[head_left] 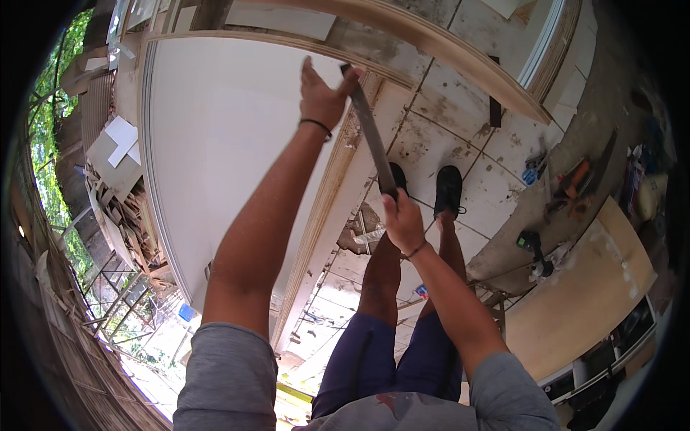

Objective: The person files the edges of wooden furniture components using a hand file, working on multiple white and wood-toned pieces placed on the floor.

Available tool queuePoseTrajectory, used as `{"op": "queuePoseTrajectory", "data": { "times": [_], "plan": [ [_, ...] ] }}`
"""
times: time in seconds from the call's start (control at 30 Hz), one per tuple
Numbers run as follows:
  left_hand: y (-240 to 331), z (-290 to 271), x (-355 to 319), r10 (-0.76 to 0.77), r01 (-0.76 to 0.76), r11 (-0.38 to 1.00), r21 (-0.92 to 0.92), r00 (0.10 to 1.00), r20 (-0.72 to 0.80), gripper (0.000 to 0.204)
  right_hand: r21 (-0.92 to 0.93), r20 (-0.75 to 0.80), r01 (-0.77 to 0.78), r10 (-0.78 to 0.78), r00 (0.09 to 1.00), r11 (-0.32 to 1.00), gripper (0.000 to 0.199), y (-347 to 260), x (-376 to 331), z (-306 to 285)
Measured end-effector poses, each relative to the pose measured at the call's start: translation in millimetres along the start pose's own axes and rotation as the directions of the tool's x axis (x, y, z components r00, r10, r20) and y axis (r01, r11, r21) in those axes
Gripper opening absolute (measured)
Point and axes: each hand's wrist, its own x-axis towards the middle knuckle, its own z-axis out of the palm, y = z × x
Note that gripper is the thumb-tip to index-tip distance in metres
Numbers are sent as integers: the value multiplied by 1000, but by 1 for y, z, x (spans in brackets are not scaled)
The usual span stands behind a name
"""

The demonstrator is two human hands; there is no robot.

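Firmly, a long flat file (372,133) is clasped at both ends: near end by the right hand (404,223), far tip pinched by the left hand (321,95) over the white board's edge (338,187).

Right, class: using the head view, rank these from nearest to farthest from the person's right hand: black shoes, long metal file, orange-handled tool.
From the right hand:
1. Long metal file, gripped by it.
2. Black shoes, just above on the tiles.
3. Orange-handled tool, far right on the bench.
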Motion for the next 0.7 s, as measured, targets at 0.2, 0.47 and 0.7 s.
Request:
{"op": "queuePoseTrajectory", "data": {
  "times": [0.2, 0.47, 0.7],
  "plan": [
    [-36, -21, -6, -89, 75, 977, 199, 994, 62, 123, -32, 31, 52, -51, 998, 998, 33, 11, -15, 27],
    [-20, -5, -25, -11, 7, 993, 114, 1000, 29, 124, 101, 46, -58, 54, 998, 993, 35, 1, -30, 4],
    [-68, -45, 1, -71, 74, 995, 71, 996, -54, 112, 33, 76, 87, -89, 993, 996, 32, -4, -6, 41]
  ]
}}
